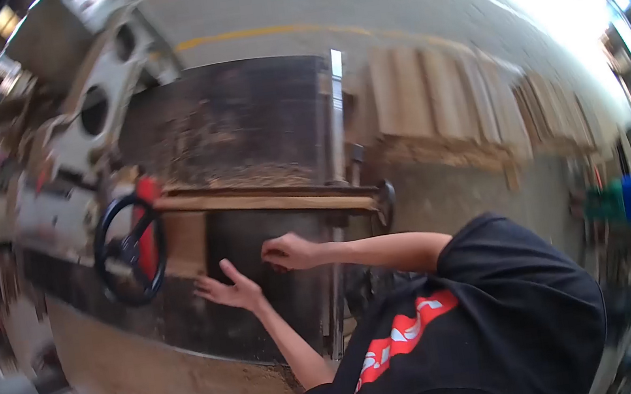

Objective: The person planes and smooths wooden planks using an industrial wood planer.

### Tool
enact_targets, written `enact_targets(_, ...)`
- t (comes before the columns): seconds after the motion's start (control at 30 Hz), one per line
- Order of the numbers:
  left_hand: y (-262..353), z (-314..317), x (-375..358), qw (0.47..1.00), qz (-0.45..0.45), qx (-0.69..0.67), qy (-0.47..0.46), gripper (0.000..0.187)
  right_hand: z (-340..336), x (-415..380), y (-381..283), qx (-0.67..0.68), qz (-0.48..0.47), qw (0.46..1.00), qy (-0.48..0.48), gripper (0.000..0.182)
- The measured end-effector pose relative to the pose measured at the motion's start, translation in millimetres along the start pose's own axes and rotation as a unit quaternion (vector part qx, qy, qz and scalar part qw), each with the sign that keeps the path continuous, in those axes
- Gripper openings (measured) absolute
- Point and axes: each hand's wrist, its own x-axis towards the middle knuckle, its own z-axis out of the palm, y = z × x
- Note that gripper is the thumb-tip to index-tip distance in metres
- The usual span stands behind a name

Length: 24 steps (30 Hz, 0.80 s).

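Note:
Just below the dark machine table's long wooden strip (276, 200), my right hand (291, 252) is held with curled fingers; what they hold, if anything, is hidden. My left hand (234, 290) is beside it, to the lower left, with thumb and fingers spread and nothing in it. Both hands are over the dark metal surface (269, 327), and the two do not touch. A light brown board (184, 242) lies left of them, near the black handwheel (129, 249). Sawdust and chips (213, 143) cover the table beyond the strip.
A metal rail (338, 114) runs along the table's right side. Stacked wooden boards (438, 97) stand on the floor to the right, with another stack (555, 109) farther right. A pale machine frame (92, 107) rises at the upper left. A large brown board (181, 390) lies below.

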Motion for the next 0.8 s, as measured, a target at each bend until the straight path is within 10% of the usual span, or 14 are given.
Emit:
enact_targets(0.23,-1,1,-6,0.999,-0.033,0.038,0.014,0.079,-8,-70,18,-0.115,-0.162,0.980,0.002,0.010)
enact_targets(0.57,47,-7,-74,0.977,-0.110,0.182,0.036,0.082,-178,-242,92,-0.161,0.067,0.964,-0.203,0.040)
enact_targets(0.7,80,-5,-189,0.936,0.019,0.344,0.071,0.085,-324,-378,146,-0.151,0.299,0.922,0.196,0.042)
enact_targets(0.8,97,0,-269,0.934,0.065,0.343,-0.077,0.085,-404,-481,214,-0.099,0.423,0.692,0.577,0.027)
